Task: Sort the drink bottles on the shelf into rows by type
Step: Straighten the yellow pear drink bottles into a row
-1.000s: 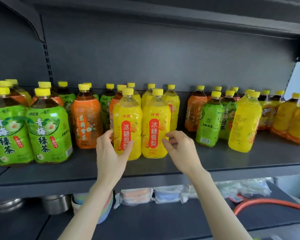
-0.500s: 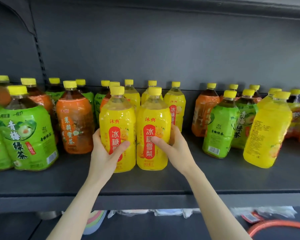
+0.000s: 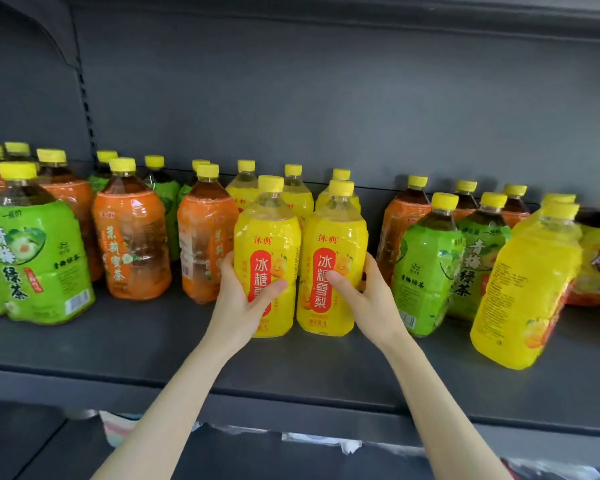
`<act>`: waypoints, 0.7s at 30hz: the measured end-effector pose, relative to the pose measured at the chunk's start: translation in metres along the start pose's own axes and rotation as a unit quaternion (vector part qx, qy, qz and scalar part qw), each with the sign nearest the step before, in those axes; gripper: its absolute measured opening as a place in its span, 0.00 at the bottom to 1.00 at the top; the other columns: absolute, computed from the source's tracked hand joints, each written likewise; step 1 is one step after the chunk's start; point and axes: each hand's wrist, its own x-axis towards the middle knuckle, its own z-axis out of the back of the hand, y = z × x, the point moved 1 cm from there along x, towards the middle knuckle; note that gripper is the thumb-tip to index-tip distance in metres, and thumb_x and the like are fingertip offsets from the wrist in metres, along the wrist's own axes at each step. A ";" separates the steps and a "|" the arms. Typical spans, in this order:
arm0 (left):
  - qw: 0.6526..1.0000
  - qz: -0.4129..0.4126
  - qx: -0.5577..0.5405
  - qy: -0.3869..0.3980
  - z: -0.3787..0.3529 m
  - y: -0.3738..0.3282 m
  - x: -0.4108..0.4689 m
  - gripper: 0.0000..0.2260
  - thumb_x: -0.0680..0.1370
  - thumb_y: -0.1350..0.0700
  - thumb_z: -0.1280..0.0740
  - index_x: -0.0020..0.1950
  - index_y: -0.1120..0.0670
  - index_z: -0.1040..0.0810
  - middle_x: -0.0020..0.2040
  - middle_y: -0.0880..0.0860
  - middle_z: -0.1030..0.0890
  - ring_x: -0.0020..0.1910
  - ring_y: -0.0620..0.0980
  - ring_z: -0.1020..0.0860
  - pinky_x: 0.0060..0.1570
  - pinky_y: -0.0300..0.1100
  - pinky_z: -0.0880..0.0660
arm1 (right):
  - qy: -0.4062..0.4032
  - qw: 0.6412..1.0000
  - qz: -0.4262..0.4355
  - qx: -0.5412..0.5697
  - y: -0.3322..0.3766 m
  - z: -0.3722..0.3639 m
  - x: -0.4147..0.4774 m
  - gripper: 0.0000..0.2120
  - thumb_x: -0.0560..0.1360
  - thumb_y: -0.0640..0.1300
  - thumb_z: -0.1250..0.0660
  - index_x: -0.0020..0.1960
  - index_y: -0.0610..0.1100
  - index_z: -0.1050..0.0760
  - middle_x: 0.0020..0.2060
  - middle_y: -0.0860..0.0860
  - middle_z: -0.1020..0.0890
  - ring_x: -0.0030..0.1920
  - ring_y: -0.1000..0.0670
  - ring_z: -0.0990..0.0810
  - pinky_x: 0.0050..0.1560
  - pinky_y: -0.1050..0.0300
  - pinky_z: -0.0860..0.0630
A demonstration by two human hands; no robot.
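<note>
Shop: metal shelf (image 3: 291,368) stocked with drink bottles (image 3: 132,230).

Clear plastic drink bottles (image 3: 127,190) wrapped in glossy, crinkled shrink-film labels (image 3: 35,258) and topped with ridged yellow plastic caps (image 3: 271,183) stand on a matt dark-grey metal shelf (image 3: 118,358) with a smooth matt back panel (image 3: 326,98).
</note>
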 end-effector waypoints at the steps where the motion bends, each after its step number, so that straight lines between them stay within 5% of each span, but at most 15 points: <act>1: 1.000 0.005 0.005 0.008 -0.002 0.001 0.005 0.38 0.69 0.46 0.30 0.72 0.50 0.48 0.66 0.49 0.31 0.59 0.44 0.29 0.47 0.28 0.29 | -0.003 1.000 0.003 -0.014 -0.002 0.000 0.002 0.30 0.67 0.64 0.32 0.66 0.57 0.33 0.62 0.52 0.26 0.61 0.52 0.25 0.60 0.49 0.24; 4: 0.998 0.037 0.040 0.030 -0.005 0.008 0.023 0.47 0.64 0.33 0.29 0.73 0.47 0.51 0.69 0.51 0.36 0.67 0.49 0.34 0.63 0.47 0.30 | -0.022 0.997 -0.004 -0.072 -0.004 0.002 0.011 0.30 0.73 0.56 0.33 0.71 0.52 0.37 0.63 0.50 0.36 0.60 0.53 0.33 0.58 0.58 0.30; 7: 0.994 0.074 0.064 0.047 -0.008 0.012 0.040 0.52 0.58 0.29 0.33 0.74 0.44 0.54 0.70 0.51 0.39 0.70 0.51 0.37 0.67 0.56 0.34 | -0.039 0.992 0.001 -0.118 -0.007 0.003 0.022 0.30 0.75 0.54 0.34 0.73 0.48 0.39 0.63 0.48 0.34 0.56 0.52 0.31 0.56 0.57 0.27; 13: 0.990 0.105 0.029 0.085 -0.020 0.018 0.065 0.49 0.66 0.35 0.29 0.75 0.47 0.57 0.73 0.52 0.39 0.70 0.53 0.37 0.68 0.55 0.35 | -0.075 0.990 -0.021 -0.116 -0.014 -0.003 0.040 0.34 0.76 0.55 0.36 0.75 0.48 0.47 0.67 0.47 0.28 0.63 0.45 0.25 0.61 0.41 0.24; 21: 0.990 0.111 -0.047 0.072 -0.035 0.023 0.086 0.41 0.72 0.48 0.29 0.75 0.48 0.54 0.71 0.52 0.36 0.69 0.53 0.34 0.64 0.50 0.33 | -0.080 0.990 -0.037 -0.114 -0.015 -0.004 0.059 0.34 0.78 0.52 0.37 0.76 0.45 0.51 0.69 0.44 0.32 0.66 0.43 0.27 0.62 0.41 0.26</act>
